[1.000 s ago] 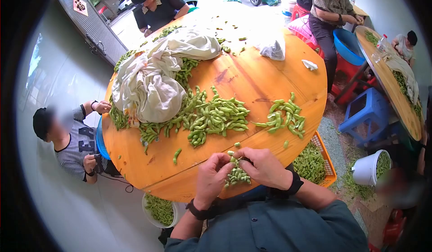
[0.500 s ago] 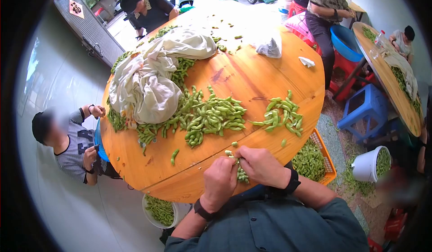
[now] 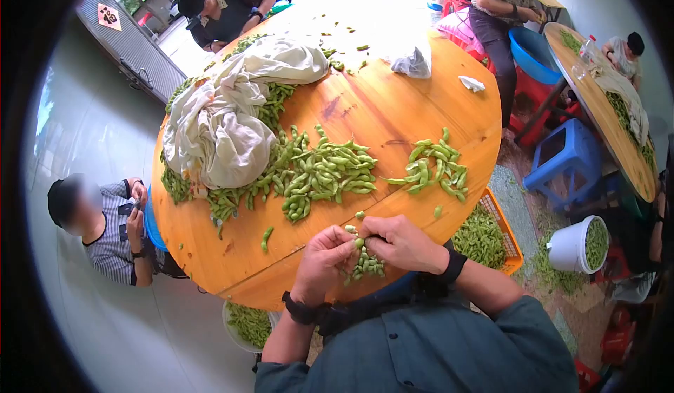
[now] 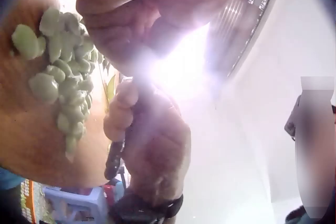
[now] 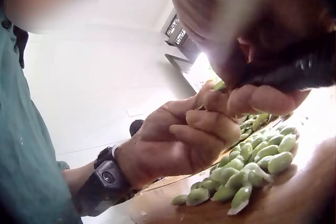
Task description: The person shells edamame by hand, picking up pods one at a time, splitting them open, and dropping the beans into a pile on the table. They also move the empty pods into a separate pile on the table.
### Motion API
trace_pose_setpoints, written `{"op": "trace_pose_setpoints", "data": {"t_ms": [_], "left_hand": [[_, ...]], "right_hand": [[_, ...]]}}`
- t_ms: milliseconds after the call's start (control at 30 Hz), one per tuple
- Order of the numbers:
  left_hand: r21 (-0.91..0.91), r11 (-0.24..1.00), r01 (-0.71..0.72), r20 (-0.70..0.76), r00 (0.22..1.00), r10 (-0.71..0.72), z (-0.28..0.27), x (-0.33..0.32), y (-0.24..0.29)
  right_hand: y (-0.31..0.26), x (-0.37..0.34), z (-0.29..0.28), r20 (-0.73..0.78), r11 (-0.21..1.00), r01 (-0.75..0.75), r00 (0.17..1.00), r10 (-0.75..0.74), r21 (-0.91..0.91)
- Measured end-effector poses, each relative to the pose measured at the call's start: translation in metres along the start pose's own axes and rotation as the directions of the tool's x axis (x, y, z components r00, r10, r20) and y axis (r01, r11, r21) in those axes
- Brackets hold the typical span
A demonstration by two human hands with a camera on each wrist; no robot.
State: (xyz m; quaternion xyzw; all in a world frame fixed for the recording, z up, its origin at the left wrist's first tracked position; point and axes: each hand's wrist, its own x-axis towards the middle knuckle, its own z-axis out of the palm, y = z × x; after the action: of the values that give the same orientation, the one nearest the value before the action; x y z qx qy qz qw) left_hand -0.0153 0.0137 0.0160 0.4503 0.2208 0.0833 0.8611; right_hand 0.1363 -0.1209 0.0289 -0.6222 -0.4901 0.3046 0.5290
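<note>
Over the near edge of the round wooden table (image 3: pixel 281 263), the left hand (image 3: pixel 324 261) pinches a green bean pod (image 3: pixel 359 243) between thumb and fingers. The right hand (image 3: pixel 408 244) meets it from the other side, fingers curled at the same pod. In the right wrist view, a bit of green pod (image 5: pixel 219 85) shows between the fingertips of the left hand (image 5: pixel 181 134) and right hand (image 5: pixel 252 40). Something dark lies along the right fingers. Shelled beans (image 3: pixel 368 265) lie in a small pile beneath the hands, also seen in the left wrist view (image 4: pixel 68 71).
Pods lie heaped mid-table (image 3: pixel 326 172), with a smaller group (image 3: pixel 435 165) to the right. A pale cloth (image 3: pixel 228 129) covers more pods. An orange crate (image 3: pixel 502 228) and white buckets (image 3: pixel 572 247) stand below. Other people sit at the table's left (image 3: pixel 116 217) and far side (image 3: pixel 235 14).
The left hand has turned from knuckles up to show its thumb and the pod. The whole head view has shifted slightly. The person at the left has brought both hands together, away from the table.
</note>
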Motion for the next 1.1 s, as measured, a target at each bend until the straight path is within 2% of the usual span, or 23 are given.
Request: {"op": "trace_pose_setpoints", "data": {"t_ms": [67,133,200,233,267,300,367,500,533,567,600,667,733,800,867,900,967,1033,1100], "left_hand": [[-0.11,0.992,0.061,0.026,0.998,-0.059,-0.002,0.003,-0.001],[-0.066,0.996,0.055,-0.006,0.998,-0.055,0.006,0.002,0.002],[-0.019,0.999,0.045,-0.034,0.998,-0.046,0.012,0.003,0.0],[0.328,0.938,-0.113,-0.095,0.984,0.152,0.016,0.001,-0.007],[0.639,0.737,-0.223,-0.086,0.931,0.356,0.017,-0.001,-0.01],[0.639,0.736,-0.225,-0.085,0.93,0.358,0.018,0.0,-0.008],[0.894,0.246,-0.375,0.184,0.806,0.563,0.02,-0.002,-0.003],[0.904,0.153,-0.4,0.241,0.77,0.59,0.021,0.002,0.001],[0.781,0.548,-0.298,0.013,0.886,0.463,0.021,0.001,0.001],[0.522,0.843,-0.13,-0.15,0.959,0.241,0.022,0.001,0.001],[0.523,0.842,-0.132,-0.149,0.958,0.244,0.02,0.002,0.0],[0.255,0.964,-0.076,-0.156,0.981,0.119,0.016,0.007,-0.003],[0.245,0.965,-0.092,-0.159,0.978,0.134,0.02,0.007,-0.002],[0.236,0.966,-0.109,-0.162,0.975,0.15,0.026,0.007,-0.001],[0.397,0.903,-0.167,-0.175,0.952,0.252,0.03,0.006,-0.002],[0.398,0.902,-0.168,-0.173,0.952,0.253,0.029,0.007,-0.002],[0.264,0.952,-0.152,-0.165,0.966,0.2,0.026,0.008,-0.002],[0.204,0.969,-0.137,-0.162,0.972,0.172,0.024,0.008,-0.003],[0.141,0.983,-0.12,-0.159,0.977,0.142,0.023,0.008,-0.001]], "right_hand": [[0.004,0.001,0.0,0.006,1.0,-0.011,1.0,0.011,0.016],[0.01,0.002,0.001,0.006,0.994,-0.06,0.998,0.06,0.095],[0.015,0.003,0.001,-0.006,0.992,-0.086,0.996,0.087,0.092],[0.015,0.003,0.0,-0.011,0.989,-0.114,0.993,0.116,0.092],[0.014,0.004,-0.001,-0.01,0.99,-0.113,0.993,0.114,0.088],[0.012,0.004,-0.002,-0.017,0.993,-0.102,0.994,0.103,0.06],[0.008,0.004,-0.002,-0.023,0.995,-0.091,0.995,0.092,0.035],[0.002,0.004,-0.001,-0.052,0.998,-0.021,0.998,0.018,-0.062],[0.002,0.004,-0.001,-0.06,0.997,0.006,0.998,-0.01,-0.078],[0.002,0.004,-0.002,-0.06,0.997,0.009,0.998,-0.014,-0.078],[0.002,0.004,-0.002,-0.043,0.997,0.025,0.999,-0.029,-0.079],[0.004,0.005,-0.005,-0.029,0.996,0.044,0.999,-0.046,-0.082],[0.007,0.006,-0.007,0.014,0.995,-0.079,0.997,0.078,0.067],[0.004,0.006,-0.006,-0.026,0.998,-0.037,0.999,0.038,0.048],[0.003,0.006,-0.005,-0.064,1.0,0.005,0.998,-0.003,0.028],[0.004,0.007,-0.005,-0.073,1.0,-0.01,0.997,0.011,0.018],[0.008,0.007,-0.004,-0.082,1.0,-0.026,0.996,0.026,0.008],[0.012,0.008,-0.002,-0.124,0.994,0.046,0.992,-0.033,0.101],[0.007,0.009,-0.006,-0.137,0.995,0.044,0.99,-0.032,0.088]]}}
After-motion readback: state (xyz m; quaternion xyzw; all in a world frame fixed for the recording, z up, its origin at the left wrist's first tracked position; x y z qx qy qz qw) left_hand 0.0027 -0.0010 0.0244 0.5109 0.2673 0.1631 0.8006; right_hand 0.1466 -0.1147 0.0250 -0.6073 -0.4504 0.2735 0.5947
